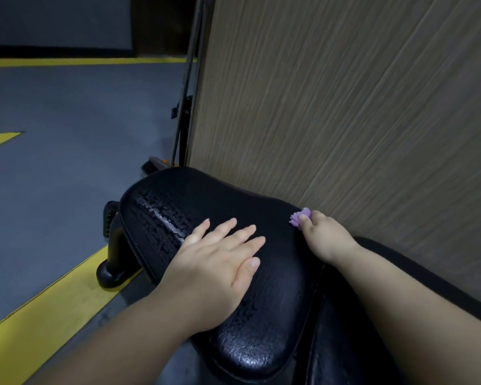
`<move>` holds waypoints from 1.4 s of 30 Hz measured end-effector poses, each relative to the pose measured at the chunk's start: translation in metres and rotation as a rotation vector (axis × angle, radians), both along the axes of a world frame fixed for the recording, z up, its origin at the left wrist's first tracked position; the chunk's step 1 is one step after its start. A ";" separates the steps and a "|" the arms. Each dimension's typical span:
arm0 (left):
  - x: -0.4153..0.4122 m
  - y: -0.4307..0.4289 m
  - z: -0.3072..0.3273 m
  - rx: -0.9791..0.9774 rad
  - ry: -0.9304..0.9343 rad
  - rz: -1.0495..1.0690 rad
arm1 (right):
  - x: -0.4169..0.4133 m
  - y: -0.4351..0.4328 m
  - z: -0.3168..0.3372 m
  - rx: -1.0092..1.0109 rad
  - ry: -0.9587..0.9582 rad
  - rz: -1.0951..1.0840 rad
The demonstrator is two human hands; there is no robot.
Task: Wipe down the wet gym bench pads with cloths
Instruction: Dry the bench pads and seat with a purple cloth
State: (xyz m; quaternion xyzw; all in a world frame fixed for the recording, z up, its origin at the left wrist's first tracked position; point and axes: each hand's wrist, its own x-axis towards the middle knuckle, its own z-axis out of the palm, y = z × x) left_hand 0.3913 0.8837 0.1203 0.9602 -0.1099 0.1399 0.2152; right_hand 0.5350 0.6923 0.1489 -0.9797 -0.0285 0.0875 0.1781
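Left grip [214, 262] lies flat on the black seat pad [261, 315], released, with its fingers straight and slightly spread and holding nothing. Just beyond its fingertips a streak of water [164, 215] glistens on the pad's textured surface. Right grip [324, 237] is to the right of the left one, at the pad's far edge, with its fingers curled and pinching a small bunched purple cloth [299, 216]. The cloth pokes out past the fingertips and touches the pad edge. Just beyond and right of this grip stands a wood-grain panel [345, 107]. Below the right forearm sits a second black pad [336, 343], beside the seat pad. Left of the left grip, a black frame foot [114, 262] rests on the grey floor [67, 176] by a yellow stripe [53, 315]. Dark rods [188, 93] lean far beyond both grips, along the panel's edge.
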 end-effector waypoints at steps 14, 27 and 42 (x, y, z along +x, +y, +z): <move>0.012 0.013 0.010 0.054 0.141 0.094 | 0.041 -0.002 0.012 -0.036 0.200 0.112; 0.013 0.010 0.008 0.094 0.128 0.110 | 0.025 -0.013 0.019 -0.296 0.178 0.147; 0.012 0.014 0.007 0.053 0.097 0.107 | 0.052 0.025 0.011 -0.182 0.130 0.242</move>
